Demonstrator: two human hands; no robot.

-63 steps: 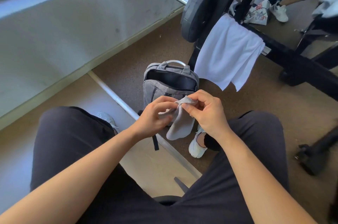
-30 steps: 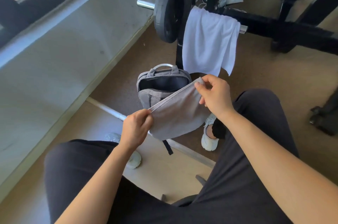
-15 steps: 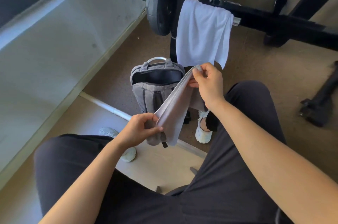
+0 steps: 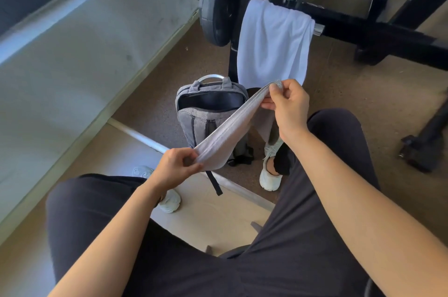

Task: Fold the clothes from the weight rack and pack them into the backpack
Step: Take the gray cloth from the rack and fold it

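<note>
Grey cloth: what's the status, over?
Left hand and right hand pinch grey cloth, stretched between them. Backpack open, upright. White cloth on rack; nothing blocking.

Grey backpack (image 4: 203, 119); white towel (image 4: 274, 44)

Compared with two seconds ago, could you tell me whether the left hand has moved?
Yes. The left hand has drawn back toward the person, from over the front of the backpack to its lower left corner, pinching the grey cloth.
</note>
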